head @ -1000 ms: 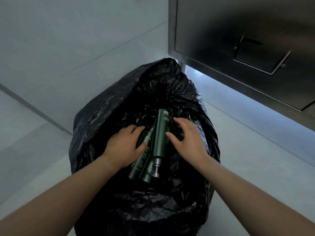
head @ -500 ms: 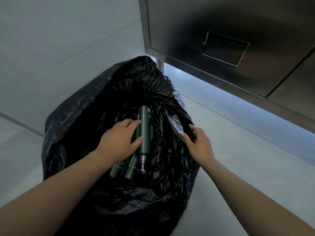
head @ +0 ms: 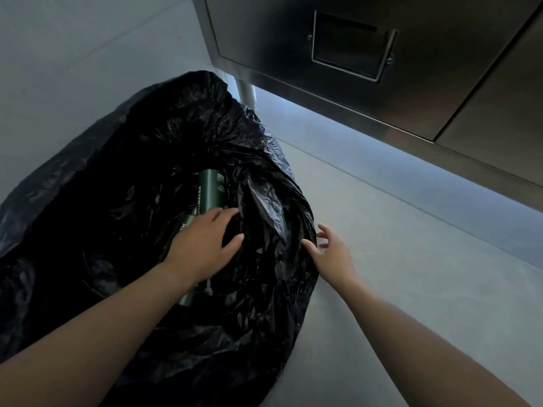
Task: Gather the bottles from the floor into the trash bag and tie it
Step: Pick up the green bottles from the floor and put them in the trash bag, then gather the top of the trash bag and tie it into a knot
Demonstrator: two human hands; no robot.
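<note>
A big black trash bag [head: 123, 177] lies open on the grey floor. Two dark green bottles [head: 210, 193] rest inside it, side by side, their lower ends showing under my left wrist. My left hand [head: 202, 245] lies over the bottles inside the bag, fingers spread and reaching toward the bag's right inner fold; it grips nothing that I can see. My right hand [head: 332, 254] hovers just outside the bag's right rim [head: 305, 218], fingers apart, thumb close to the plastic, holding nothing.
A stainless steel cabinet [head: 382, 54] with a recessed handle [head: 349, 45] stands at the upper right on a round leg [head: 245, 91], with a lit gap beneath it. A pale wall rises behind the bag. Grey floor [head: 411, 259] spreads to the right.
My right hand left the bottles, moved to the bag's right rim, then let go of it. My left hand slid right across the bottles. The view shifted right.
</note>
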